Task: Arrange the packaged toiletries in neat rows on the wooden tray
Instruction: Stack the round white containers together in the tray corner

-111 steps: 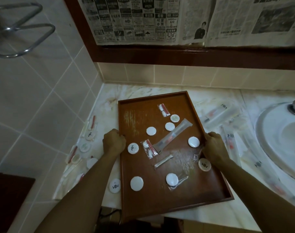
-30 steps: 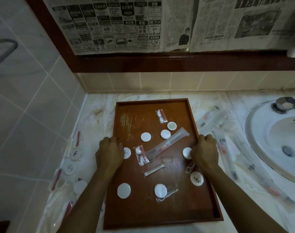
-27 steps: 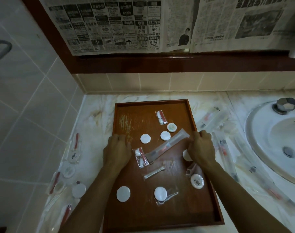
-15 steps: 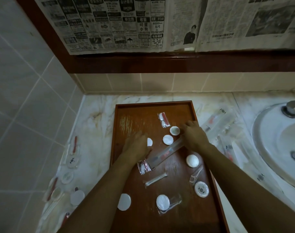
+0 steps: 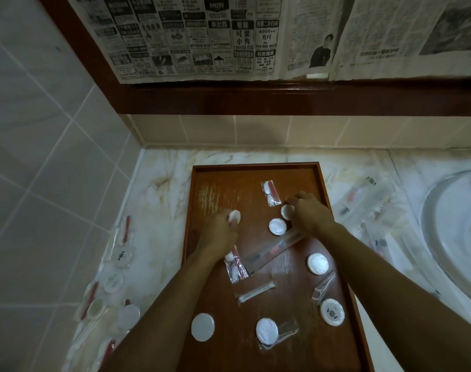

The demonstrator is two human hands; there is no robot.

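Your left hand (image 5: pixel 220 229) pinches a light, stiff round soap (image 5: pixel 234 216) by its rim; your right hand (image 5: pixel 308 216) curls over another disc (image 5: pixel 287 212), grasp unclear, so lift these slippery wrapped pieces edgewise.

Dim, flat indoor light; wide-angle bending at edges; slight softness, no glare.

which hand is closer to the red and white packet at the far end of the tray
Right. The right hand sits just right of the red and white packet, almost beside it; the left hand is farther off, down to its left, holding a round soap.
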